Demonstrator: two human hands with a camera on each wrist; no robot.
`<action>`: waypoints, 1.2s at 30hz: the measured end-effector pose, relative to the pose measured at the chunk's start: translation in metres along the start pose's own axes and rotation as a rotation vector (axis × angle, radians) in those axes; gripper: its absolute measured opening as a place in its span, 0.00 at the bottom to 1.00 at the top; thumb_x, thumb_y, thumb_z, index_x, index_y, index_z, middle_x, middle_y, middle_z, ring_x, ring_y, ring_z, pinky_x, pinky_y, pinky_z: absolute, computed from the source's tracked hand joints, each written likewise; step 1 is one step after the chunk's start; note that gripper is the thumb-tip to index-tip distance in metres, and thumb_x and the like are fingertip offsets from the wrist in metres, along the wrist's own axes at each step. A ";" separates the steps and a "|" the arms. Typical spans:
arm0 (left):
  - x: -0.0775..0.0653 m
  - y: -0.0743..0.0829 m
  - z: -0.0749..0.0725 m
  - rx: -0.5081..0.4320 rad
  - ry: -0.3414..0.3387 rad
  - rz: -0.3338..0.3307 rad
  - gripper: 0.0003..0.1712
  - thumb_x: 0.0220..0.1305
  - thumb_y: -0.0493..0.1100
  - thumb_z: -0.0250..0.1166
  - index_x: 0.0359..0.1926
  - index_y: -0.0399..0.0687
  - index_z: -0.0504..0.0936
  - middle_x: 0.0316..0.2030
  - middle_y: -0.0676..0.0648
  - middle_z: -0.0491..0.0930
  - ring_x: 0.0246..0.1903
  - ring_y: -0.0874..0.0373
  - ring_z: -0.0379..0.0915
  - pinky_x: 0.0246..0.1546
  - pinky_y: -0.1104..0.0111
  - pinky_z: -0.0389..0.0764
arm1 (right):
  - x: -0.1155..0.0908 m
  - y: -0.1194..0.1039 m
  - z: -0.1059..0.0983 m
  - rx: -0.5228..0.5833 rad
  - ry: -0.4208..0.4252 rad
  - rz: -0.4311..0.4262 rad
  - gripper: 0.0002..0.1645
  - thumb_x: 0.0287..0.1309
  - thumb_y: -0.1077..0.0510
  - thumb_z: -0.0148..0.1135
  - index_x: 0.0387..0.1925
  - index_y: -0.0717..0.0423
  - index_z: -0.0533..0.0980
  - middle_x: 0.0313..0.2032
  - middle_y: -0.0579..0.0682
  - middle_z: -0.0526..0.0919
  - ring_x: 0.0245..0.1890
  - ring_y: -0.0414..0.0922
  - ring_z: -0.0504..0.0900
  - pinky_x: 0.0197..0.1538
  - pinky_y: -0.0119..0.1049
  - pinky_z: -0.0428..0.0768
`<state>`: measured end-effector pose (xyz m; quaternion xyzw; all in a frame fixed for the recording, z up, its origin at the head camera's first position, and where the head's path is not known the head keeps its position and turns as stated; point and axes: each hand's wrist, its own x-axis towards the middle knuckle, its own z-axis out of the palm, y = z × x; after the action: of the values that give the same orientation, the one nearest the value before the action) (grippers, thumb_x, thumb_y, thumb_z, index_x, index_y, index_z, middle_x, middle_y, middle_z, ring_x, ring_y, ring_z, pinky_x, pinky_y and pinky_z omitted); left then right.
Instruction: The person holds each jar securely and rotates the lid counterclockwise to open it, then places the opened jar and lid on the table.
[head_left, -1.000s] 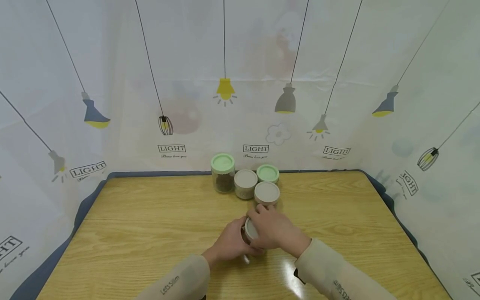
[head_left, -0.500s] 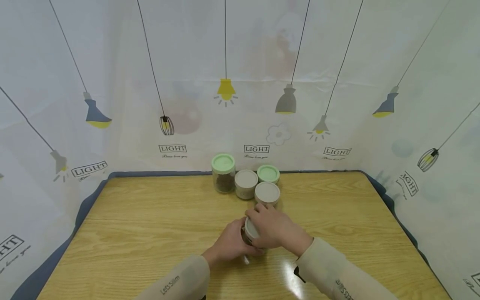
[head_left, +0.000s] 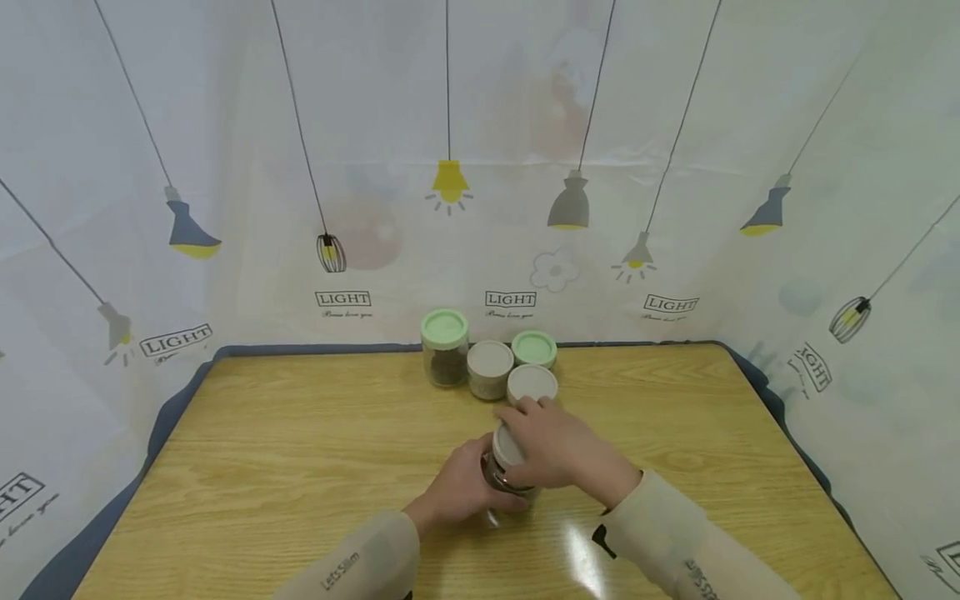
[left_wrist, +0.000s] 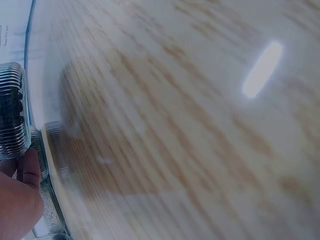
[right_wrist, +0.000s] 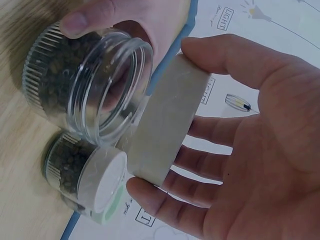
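My left hand [head_left: 463, 483] grips a clear ribbed glass jar [right_wrist: 56, 82] around its side, in front of me on the table. Dark bean-like pieces fill part of it, and its threaded mouth is bare in the right wrist view. My right hand [head_left: 553, 442] holds a beige lid [right_wrist: 167, 117] by the edge, thumb on one side and fingers on the other. The lid is tilted and apart from the jar's mouth. In the left wrist view the jar [left_wrist: 14, 115] shows at the left edge above the hand [left_wrist: 20, 202].
Behind the hands stand a tall jar with a green lid [head_left: 445, 329], a beige-lidded jar [head_left: 490, 371], a short green-lidded jar [head_left: 534, 348] and another beige-lidded jar [head_left: 532, 383]. The wooden table [head_left: 315, 450] ends at a lamp-patterned cloth [head_left: 375, 183].
The lid has come up off the jar, and the right hand has moved slightly to the right with it. More of the jar's rim shows. The left hand stays put.
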<state>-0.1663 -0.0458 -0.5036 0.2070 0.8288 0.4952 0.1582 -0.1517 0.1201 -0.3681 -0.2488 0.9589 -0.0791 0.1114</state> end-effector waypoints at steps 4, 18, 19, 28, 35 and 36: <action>0.002 0.003 0.001 -0.006 0.008 -0.009 0.52 0.42 0.60 0.79 0.68 0.60 0.65 0.60 0.57 0.76 0.59 0.60 0.72 0.64 0.58 0.71 | -0.005 0.007 -0.003 0.021 0.002 0.027 0.43 0.49 0.46 0.70 0.66 0.53 0.68 0.57 0.57 0.75 0.51 0.53 0.74 0.46 0.46 0.80; 0.020 -0.002 0.015 0.079 0.064 0.034 0.50 0.39 0.61 0.80 0.65 0.61 0.69 0.56 0.58 0.77 0.56 0.60 0.74 0.61 0.58 0.72 | -0.037 0.049 -0.011 0.090 0.001 0.097 0.45 0.45 0.47 0.72 0.67 0.48 0.68 0.52 0.58 0.77 0.40 0.47 0.76 0.36 0.41 0.77; 0.021 -0.002 0.016 0.081 0.067 0.039 0.50 0.39 0.61 0.80 0.65 0.61 0.69 0.56 0.58 0.78 0.56 0.60 0.74 0.61 0.58 0.72 | -0.039 0.051 -0.011 0.085 -0.008 0.110 0.45 0.45 0.46 0.72 0.66 0.47 0.68 0.52 0.58 0.77 0.39 0.47 0.75 0.35 0.41 0.76; 0.032 0.007 0.030 0.101 0.100 0.027 0.52 0.38 0.60 0.81 0.65 0.54 0.70 0.56 0.53 0.78 0.57 0.56 0.73 0.63 0.55 0.71 | -0.063 0.083 -0.007 0.144 -0.046 0.203 0.43 0.47 0.45 0.72 0.65 0.48 0.69 0.51 0.60 0.77 0.39 0.47 0.76 0.36 0.43 0.78; 0.042 0.019 0.050 0.101 0.123 0.003 0.57 0.38 0.61 0.80 0.68 0.46 0.67 0.59 0.46 0.76 0.59 0.50 0.72 0.64 0.52 0.70 | -0.079 0.107 -0.002 0.131 -0.035 0.258 0.43 0.46 0.45 0.73 0.65 0.49 0.70 0.52 0.61 0.76 0.43 0.53 0.75 0.36 0.46 0.77; 0.044 0.021 0.052 0.104 0.127 0.001 0.57 0.38 0.61 0.80 0.68 0.47 0.67 0.59 0.46 0.76 0.59 0.50 0.72 0.63 0.52 0.71 | -0.081 0.110 -0.002 0.114 -0.030 0.256 0.43 0.45 0.44 0.74 0.64 0.49 0.70 0.52 0.61 0.76 0.44 0.54 0.75 0.36 0.48 0.77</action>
<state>-0.1763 0.0251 -0.5113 0.1833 0.8618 0.4635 0.0940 -0.1334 0.2550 -0.3750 -0.1186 0.9750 -0.1149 0.1488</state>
